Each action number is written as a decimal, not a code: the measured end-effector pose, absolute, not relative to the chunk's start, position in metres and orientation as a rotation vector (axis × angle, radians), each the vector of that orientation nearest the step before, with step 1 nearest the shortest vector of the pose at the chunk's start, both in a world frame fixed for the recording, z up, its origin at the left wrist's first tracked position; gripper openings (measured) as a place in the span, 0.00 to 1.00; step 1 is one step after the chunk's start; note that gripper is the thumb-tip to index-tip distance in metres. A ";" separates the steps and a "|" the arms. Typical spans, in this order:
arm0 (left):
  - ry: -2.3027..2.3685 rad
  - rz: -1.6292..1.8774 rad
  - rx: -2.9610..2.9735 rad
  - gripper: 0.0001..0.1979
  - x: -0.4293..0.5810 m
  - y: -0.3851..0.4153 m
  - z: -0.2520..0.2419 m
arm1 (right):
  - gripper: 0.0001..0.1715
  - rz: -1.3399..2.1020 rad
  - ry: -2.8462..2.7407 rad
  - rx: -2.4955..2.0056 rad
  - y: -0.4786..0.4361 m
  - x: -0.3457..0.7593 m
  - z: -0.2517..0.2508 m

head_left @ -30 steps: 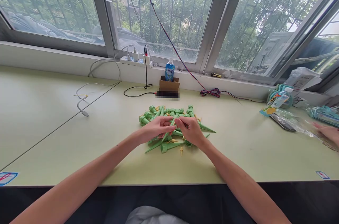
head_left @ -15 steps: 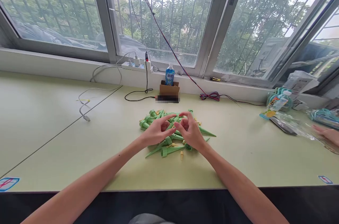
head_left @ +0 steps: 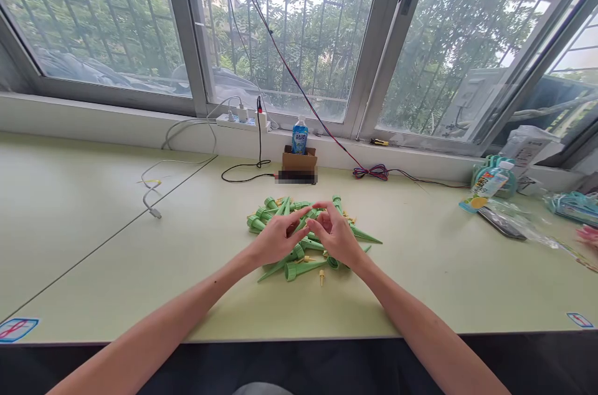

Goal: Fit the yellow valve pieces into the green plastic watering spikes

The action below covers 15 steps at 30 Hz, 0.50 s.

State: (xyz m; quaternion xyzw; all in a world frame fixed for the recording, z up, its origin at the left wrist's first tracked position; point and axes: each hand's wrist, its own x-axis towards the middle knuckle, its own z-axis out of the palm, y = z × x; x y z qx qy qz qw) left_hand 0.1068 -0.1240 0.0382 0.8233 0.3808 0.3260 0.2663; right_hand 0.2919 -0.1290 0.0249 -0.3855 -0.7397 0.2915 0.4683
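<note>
A pile of green cone-shaped plastic spikes lies on the pale green table, with small yellow pieces scattered among them. Both my hands hover over the middle of the pile. My left hand reaches in from the left, its fingers stretched toward the right and slightly apart. My right hand arches over the pile with bent, spread fingers. Their fingertips nearly meet above the spikes. I see nothing held in either hand.
A cardboard box with a blue bottle stands behind the pile by the window sill. A power strip, a black cable and a red-black cable lie at the back, a white cable to the left. Plastic bags, a pouch and another person's hand are at the right.
A second ago both hands gripped one green spike between them. They let it go, spread their fingers, and have now lowered over the pile again.
</note>
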 end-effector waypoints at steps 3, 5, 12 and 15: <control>1.033 0.889 2.250 0.29 0.107 -0.123 0.036 | 0.21 0.707 -1.820 -0.955 -0.129 0.292 0.025; 1.039 0.882 2.271 0.28 0.107 -0.122 0.035 | 0.21 0.701 -1.827 -0.964 -0.129 0.292 0.025; 1.044 0.849 2.310 0.27 0.106 -0.120 0.030 | 0.20 0.703 -1.833 -0.972 -0.129 0.292 0.025; 1.043 0.858 2.317 0.27 0.106 -0.119 0.030 | 0.20 0.701 -1.832 -0.977 -0.130 0.292 0.026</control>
